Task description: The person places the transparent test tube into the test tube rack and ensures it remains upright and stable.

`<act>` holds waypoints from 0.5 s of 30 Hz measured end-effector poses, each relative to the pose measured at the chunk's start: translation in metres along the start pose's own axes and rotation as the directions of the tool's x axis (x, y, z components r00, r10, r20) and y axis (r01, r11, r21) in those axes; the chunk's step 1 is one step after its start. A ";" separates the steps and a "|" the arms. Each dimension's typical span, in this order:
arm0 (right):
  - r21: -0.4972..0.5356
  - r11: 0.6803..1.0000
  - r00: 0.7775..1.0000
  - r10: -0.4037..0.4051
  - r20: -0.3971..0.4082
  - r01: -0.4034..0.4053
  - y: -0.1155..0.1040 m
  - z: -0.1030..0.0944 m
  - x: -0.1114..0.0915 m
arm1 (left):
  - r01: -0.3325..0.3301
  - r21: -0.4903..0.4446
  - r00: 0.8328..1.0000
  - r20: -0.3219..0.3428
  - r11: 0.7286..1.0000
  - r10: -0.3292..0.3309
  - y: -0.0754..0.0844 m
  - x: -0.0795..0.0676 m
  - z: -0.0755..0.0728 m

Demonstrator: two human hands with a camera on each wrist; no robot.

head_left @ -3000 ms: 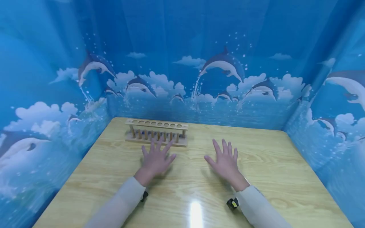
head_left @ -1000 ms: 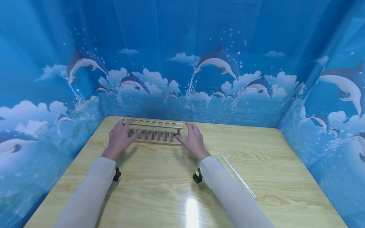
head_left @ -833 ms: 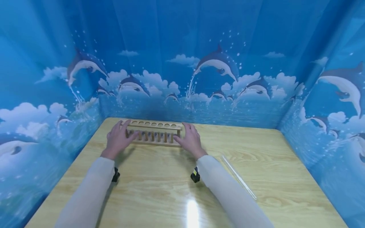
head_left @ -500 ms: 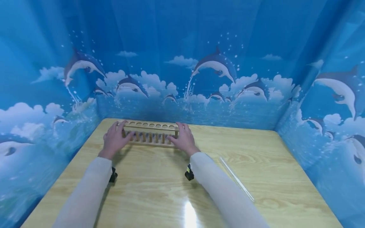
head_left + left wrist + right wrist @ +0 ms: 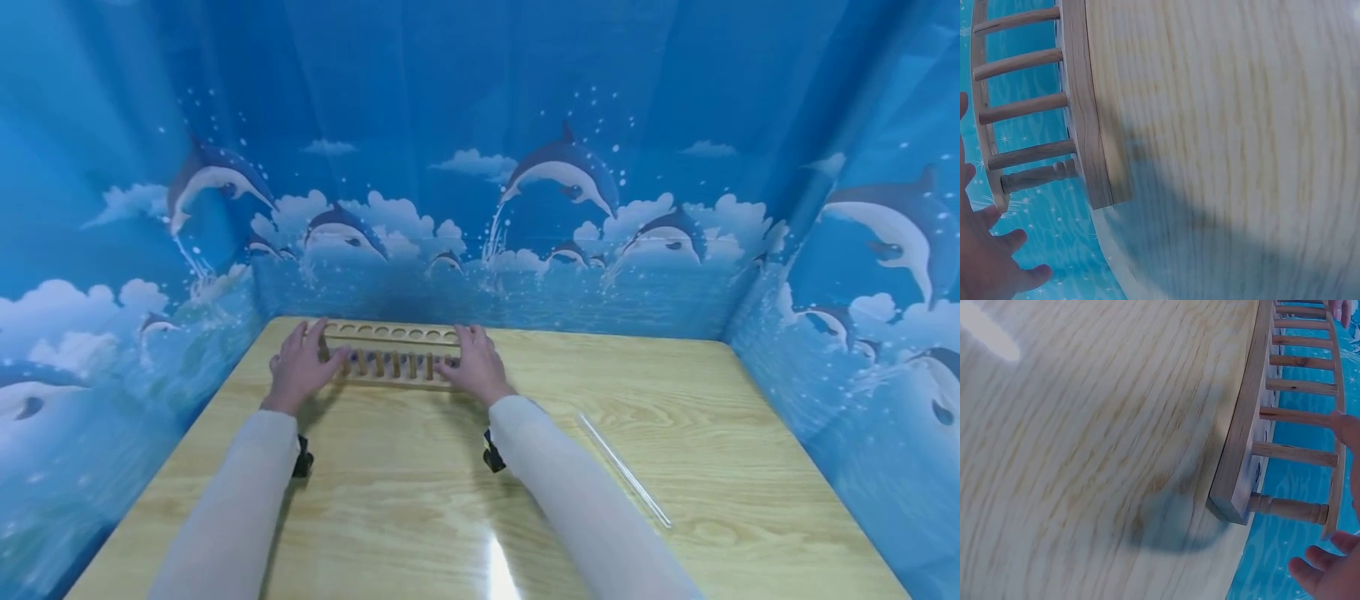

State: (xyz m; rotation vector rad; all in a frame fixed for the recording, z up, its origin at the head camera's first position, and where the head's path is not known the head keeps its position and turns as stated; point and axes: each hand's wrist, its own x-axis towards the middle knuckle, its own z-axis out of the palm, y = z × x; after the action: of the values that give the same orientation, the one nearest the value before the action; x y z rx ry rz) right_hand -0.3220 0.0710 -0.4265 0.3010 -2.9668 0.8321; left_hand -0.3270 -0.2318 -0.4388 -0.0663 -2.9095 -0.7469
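A wooden test tube rack (image 5: 390, 382) stands at the back left of the table, with a row of holes along its top board and a row of pegs above its base. My left hand (image 5: 298, 367) holds its left end, thumb in front and fingers at the top board. At the opposite end my right hand (image 5: 476, 365) grips the rack, covering its right corner. In the left wrist view the fingers (image 5: 1013, 240) spread by the end of the top board. The right wrist view has the right thumb (image 5: 1346, 428) against the top board, other fingers beyond its end.
A thin clear rod (image 5: 626, 472) lies slantwise on the wooden table (image 5: 405, 500), to the right of my right forearm. Blue curtains (image 5: 420, 125) printed with dolphins enclose the table at the back and both sides. Small black cameras sit on both wrists.
Both hands have gone from spread above the table to the rack's two ends. My right hand has lately shifted left onto its end. The rack stays in place; the rod has come into view.
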 end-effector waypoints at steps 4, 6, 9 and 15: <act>0.011 1.000 1.000 0.002 0.019 -0.003 -0.003 0.001 -0.001 | 0.009 -0.012 1.000 0.001 1.000 -0.009 -0.004 0.000 0.002; 0.014 1.000 1.000 0.007 0.026 -0.007 -0.004 0.001 0.000 | 0.017 -0.023 1.000 0.005 1.000 -0.017 -0.006 0.000 0.004; 0.016 1.000 1.000 0.010 0.029 -0.010 -0.002 0.001 0.000 | 0.028 -0.038 1.000 0.009 0.999 -0.028 -0.008 0.001 0.006; -0.025 1.000 1.000 0.016 0.009 -0.016 0.001 0.003 0.003 | 0.036 -0.025 0.999 -0.003 0.999 -0.036 -0.008 0.002 0.004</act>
State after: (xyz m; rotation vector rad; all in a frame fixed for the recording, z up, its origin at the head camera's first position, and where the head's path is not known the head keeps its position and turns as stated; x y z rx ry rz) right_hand -0.3250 0.0697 -0.4298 0.2814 -2.9891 0.7966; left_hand -0.3299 -0.2369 -0.4463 -0.0153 -2.9053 -0.7886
